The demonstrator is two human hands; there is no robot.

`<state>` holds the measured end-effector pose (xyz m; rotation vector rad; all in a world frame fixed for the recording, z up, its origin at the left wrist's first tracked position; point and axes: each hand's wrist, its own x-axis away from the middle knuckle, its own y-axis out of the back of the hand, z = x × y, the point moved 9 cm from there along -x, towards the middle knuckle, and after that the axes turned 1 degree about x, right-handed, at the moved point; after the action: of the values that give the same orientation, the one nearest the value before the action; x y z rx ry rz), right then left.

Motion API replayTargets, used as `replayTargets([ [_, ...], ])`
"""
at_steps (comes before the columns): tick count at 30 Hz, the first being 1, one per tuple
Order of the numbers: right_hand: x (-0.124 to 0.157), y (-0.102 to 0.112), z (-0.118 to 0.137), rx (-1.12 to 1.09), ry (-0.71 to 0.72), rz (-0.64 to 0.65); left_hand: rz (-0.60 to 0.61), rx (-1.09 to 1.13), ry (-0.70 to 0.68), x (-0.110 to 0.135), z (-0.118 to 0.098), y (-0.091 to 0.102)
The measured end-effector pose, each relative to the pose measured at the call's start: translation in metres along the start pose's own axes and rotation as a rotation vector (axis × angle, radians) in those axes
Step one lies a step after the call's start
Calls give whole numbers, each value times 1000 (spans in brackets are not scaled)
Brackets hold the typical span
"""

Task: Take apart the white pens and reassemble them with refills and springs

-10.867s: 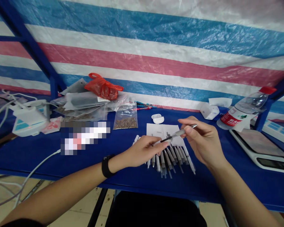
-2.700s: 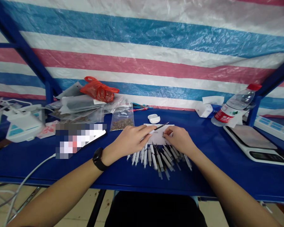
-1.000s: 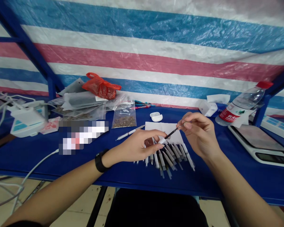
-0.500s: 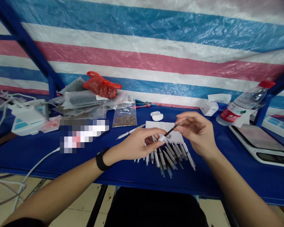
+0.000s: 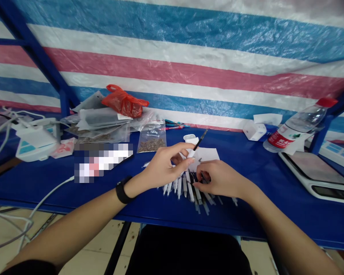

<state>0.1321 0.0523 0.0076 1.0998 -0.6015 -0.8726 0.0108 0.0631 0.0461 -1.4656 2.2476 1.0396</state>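
Observation:
My left hand (image 5: 168, 165), with a black watch on its wrist, pinches a white pen barrel (image 5: 191, 152) from which a thin dark refill (image 5: 200, 139) sticks up and to the right. My right hand (image 5: 219, 182) is lowered onto a row of several white pens (image 5: 186, 189) lying on the blue table (image 5: 275, 206). Its fingers are curled around the pens' upper ends; I cannot make out what they grip. A white paper sheet (image 5: 208, 156) lies just behind both hands.
A bag of small brown parts (image 5: 151, 139), a pile of plastic bags (image 5: 99, 124) and a red bag (image 5: 124, 103) lie at the back left. A white earbud case (image 5: 189, 137) sits behind my left hand. A water bottle (image 5: 299, 128) and a scale (image 5: 315, 172) stand right.
My right hand has let go of the dark refill and dropped onto the row of pens. My left hand has risen slightly, still holding the barrel with the refill in it.

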Motion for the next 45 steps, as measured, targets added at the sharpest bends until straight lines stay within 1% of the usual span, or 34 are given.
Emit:
replayTargets([
  [3,-1,-7,3,-3,-12,27,15,-23,-31,1,-2,-2],
  [6,0,-12,4,-18,-54,51,9,-27,-36,1,-3,-2],
  [11,0,-13,0,-52,-111,66,16,-46,-33,1,-2,-3],
  [15,0,-11,-2,1,-97,61,18,-68,-31,0,-1,-3],
  [17,1,-12,-2,31,-98,80,13,-70,-31,0,0,-3],
  [21,2,-14,4,89,-126,106,13,-58,-38,0,-1,-3],
  [27,2,-21,12,191,-175,108,30,-55,-25,0,-3,-5],
  [31,1,-24,9,91,-190,86,10,-58,-25,0,-1,-3],
  [33,1,-21,6,-25,-177,66,3,-57,-30,0,-1,-3],
  [35,1,-16,4,-196,-146,36,3,-61,-41,0,-3,-3],
  [37,1,-6,1,-413,-108,-11,0,-70,-56,-1,-5,-2],
  [38,1,0,-1,-526,-93,-55,-1,-75,-64,-1,-6,-2],
  [40,2,18,-10,-731,-71,-201,-6,-78,-77,-1,-7,-1],
  [41,4,29,-17,-820,-61,-309,-9,-77,-83,-1,-8,0],
  [43,14,52,-31,-959,-45,-573,-9,-82,-84,-1,-7,0],
  [45,28,71,-43,-1038,-21,-834,-5,-101,-79,0,-5,0],
])
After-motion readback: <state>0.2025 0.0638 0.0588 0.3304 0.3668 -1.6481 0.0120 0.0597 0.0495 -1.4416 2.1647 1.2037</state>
